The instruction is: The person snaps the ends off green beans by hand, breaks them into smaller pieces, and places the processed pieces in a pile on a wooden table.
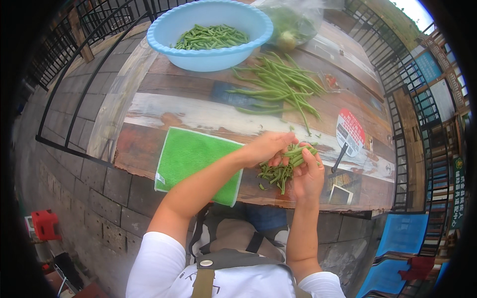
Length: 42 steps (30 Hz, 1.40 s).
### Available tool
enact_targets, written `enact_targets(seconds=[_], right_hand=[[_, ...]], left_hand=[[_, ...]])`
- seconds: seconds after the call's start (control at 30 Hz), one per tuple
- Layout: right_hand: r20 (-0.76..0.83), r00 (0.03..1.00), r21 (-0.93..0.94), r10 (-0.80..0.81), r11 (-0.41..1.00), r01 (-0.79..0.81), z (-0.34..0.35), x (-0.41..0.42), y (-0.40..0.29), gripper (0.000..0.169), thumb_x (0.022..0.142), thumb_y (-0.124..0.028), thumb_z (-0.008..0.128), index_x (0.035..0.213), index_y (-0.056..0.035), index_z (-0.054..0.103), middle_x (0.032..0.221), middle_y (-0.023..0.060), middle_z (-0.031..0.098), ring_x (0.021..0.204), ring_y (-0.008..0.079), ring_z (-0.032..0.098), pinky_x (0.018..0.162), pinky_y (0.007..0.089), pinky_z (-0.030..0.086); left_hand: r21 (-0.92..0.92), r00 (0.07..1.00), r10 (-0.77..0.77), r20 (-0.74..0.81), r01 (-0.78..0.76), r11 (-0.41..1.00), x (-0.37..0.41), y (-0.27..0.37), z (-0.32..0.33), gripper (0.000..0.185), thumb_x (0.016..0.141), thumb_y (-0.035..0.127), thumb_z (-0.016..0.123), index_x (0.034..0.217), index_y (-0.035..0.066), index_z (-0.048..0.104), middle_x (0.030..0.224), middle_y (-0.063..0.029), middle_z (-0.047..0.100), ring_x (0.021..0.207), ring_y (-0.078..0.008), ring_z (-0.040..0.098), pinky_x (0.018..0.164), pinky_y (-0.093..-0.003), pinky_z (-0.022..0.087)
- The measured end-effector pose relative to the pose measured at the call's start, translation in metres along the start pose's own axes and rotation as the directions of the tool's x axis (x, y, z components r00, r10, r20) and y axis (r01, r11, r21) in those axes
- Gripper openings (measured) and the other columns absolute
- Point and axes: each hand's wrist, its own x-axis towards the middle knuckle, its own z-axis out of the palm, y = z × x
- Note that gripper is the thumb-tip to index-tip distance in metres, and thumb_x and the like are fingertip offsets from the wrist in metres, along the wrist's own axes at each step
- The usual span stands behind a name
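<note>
My right hand (pixel 310 175) holds a small bunch of green beans (pixel 297 156) upright between thumb and fingers. Against the near ends of that bunch, my left hand (pixel 266 147) has its fingers curled and its thumb pressed in. Its fingertips partly hide what they pinch. Directly beneath both hands lies a small heap of bean scraps (pixel 275 174) on the wood-patterned table (pixel 238 117). Farther off, long whole green beans (pixel 283 80) are spread loosely. Short bean pieces (pixel 212 37) cover the bottom of a light blue plastic basin (pixel 210 61) beyond them.
A green cloth (pixel 197 156) lies flat under my left forearm. To the right is a round hand fan (pixel 350 130) bearing writing. A clear plastic bag (pixel 294 22) of vegetables sits beside the basin. Black metal railings (pixel 406 149) and blue chairs (pixel 402 232) stand to the right.
</note>
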Motion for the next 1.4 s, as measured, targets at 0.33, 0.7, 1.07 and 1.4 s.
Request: enact_targets(seconds=[0.33, 0.7, 1.07, 1.4], right_hand=[[-0.027, 1.0, 0.06, 0.0, 0.998, 0.002, -0.012, 0.01, -0.002, 0.018, 0.084, -0.006, 0.058, 0.1, 0.0024, 0.057, 0.075, 0.0005, 0.053, 0.059, 0.0034, 0.043, 0.045, 0.017, 0.034], [-0.051, 0.842, -0.515, -0.538, 0.736, 0.439, 0.006, 0.002, 0.013, 0.018, 0.08, -0.004, 0.063, 0.097, 0.0033, 0.06, 0.085, 0.0054, 0.062, 0.065, 0.008, 0.052, 0.055, 0.0223, 0.041], [0.362, 0.469, -0.533, -0.806, 0.233, 0.813, 0.074, 0.014, -0.02, 0.019, 0.079, 0.0, 0.064, 0.097, 0.0011, 0.06, 0.086, 0.0105, 0.063, 0.073, 0.0132, 0.059, 0.064, 0.0242, 0.048], [0.755, 0.585, -0.507, -0.297, 0.302, 0.807, 0.204, 0.119, -0.045, 0.042, 0.079, -0.023, 0.066, 0.114, -0.0019, 0.056, 0.093, 0.0055, 0.064, 0.077, 0.0109, 0.057, 0.067, 0.0245, 0.045]], left_hand=[[0.409, 0.975, 0.218, -0.034, -0.185, 0.894, 0.0, -0.005, -0.006, 0.021, 0.083, 0.022, 0.063, 0.088, 0.001, 0.066, 0.068, 0.0013, 0.061, 0.056, -0.0044, 0.051, 0.048, -0.021, 0.039], [0.619, 0.855, 0.456, -0.248, -0.222, 0.754, -0.007, -0.005, 0.01, 0.023, 0.082, 0.022, 0.062, 0.078, 0.0, 0.065, 0.061, -0.0058, 0.058, 0.054, -0.0089, 0.05, 0.051, -0.0253, 0.039], [0.718, 0.792, 0.501, -0.348, -0.118, 0.686, 0.006, -0.013, -0.008, 0.029, 0.076, 0.028, 0.068, 0.068, 0.001, 0.063, 0.053, -0.0072, 0.055, 0.048, -0.0133, 0.049, 0.047, -0.029, 0.039], [0.777, 0.865, 0.375, -0.334, 0.027, 0.629, -0.003, -0.003, -0.005, 0.052, 0.083, 0.043, 0.057, 0.051, 0.002, 0.054, 0.043, -0.0142, 0.042, 0.039, -0.0242, 0.041, 0.044, -0.0372, 0.033]])
